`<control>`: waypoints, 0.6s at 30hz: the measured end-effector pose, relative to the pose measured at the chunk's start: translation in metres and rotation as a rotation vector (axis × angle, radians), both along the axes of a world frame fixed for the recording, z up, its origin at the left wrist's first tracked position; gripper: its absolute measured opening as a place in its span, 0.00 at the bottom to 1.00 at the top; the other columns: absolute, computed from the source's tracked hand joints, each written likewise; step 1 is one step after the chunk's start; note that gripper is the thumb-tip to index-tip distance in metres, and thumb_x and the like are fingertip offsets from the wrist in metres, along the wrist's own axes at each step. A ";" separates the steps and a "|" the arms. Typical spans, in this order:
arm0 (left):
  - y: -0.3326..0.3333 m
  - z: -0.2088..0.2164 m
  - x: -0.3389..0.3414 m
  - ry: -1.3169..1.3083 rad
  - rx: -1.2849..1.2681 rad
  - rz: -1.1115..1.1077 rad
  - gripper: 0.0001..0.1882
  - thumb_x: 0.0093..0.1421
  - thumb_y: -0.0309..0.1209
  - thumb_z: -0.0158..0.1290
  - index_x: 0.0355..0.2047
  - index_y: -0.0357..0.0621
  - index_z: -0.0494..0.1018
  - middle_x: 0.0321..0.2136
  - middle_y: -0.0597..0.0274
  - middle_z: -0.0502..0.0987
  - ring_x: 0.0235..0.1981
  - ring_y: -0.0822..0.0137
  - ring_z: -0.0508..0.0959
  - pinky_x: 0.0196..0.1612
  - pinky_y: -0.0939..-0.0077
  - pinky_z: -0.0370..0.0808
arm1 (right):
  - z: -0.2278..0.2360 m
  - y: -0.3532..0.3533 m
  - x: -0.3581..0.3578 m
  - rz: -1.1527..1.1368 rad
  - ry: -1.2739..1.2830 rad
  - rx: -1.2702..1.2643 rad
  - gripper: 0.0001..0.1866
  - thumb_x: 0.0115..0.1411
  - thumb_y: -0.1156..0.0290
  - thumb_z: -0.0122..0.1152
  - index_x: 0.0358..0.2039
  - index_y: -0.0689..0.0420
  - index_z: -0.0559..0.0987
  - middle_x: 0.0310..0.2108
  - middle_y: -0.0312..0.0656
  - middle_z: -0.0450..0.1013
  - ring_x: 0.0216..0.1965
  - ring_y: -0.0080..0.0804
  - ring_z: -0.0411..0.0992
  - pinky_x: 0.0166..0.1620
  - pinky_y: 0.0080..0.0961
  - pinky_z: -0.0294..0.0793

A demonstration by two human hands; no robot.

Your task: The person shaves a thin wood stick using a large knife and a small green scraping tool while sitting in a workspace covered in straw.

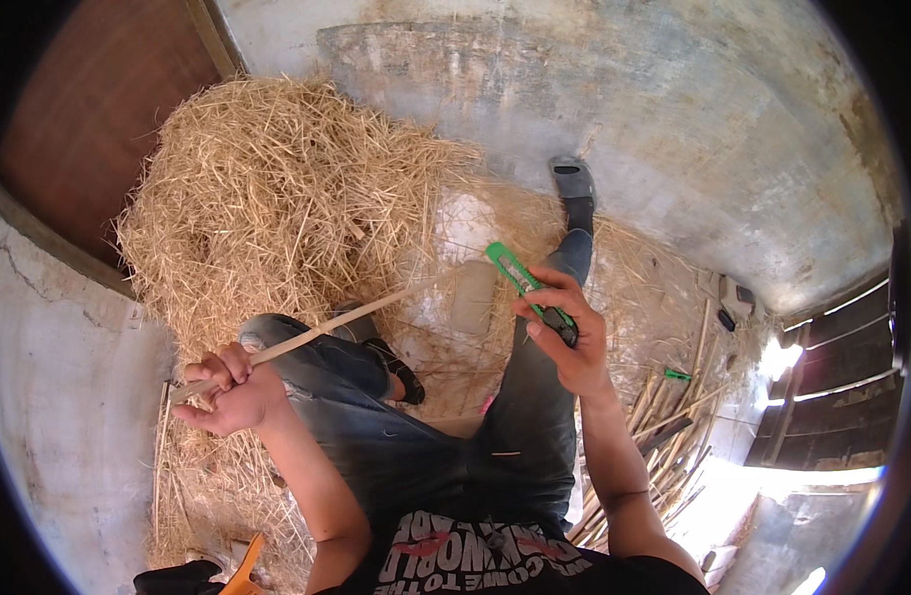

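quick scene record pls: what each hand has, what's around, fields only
left hand: grip shut on a thin pale stick, which slants up to the right across the lap
right hand: grip shut on a green utility knife, tip apart from the stick
posture: seated, legs out
straw pile: ahead, left
cut sticks: on floor, right

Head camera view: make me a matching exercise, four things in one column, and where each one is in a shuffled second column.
Things:
1. green utility knife
2. thin pale wooden strip
3. heap of dry yellow straw
4. pile of split bamboo sticks

Places:
A. on the floor beside the person's right arm
B. gripped in the right hand
C. piled ahead, left of the legs
D. held in the left hand

Pairs: 1-B, 2-D, 3-C, 4-A
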State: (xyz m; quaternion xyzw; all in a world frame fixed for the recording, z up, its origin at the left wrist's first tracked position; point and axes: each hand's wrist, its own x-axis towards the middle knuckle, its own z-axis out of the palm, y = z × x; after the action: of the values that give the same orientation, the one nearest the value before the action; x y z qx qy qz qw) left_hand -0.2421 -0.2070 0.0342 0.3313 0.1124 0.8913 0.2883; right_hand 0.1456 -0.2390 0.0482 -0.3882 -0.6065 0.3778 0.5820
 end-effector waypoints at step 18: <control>0.027 -0.030 0.021 0.079 -0.076 -0.062 0.33 0.68 0.62 0.34 0.29 0.45 0.71 0.12 0.70 0.53 0.12 0.73 0.53 0.20 0.76 0.51 | -0.336 -0.195 0.333 -1.707 -0.322 -1.383 0.27 0.61 0.55 0.59 0.55 0.59 0.75 0.44 0.56 0.76 0.50 0.55 0.73 0.56 0.48 0.69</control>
State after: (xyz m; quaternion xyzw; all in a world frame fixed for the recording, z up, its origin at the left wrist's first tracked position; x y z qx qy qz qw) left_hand -0.2212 -0.1804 0.0042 0.3585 0.1472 0.8633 0.3233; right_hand 0.4785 -0.4340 -0.2873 -0.9641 0.1331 0.0550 0.2232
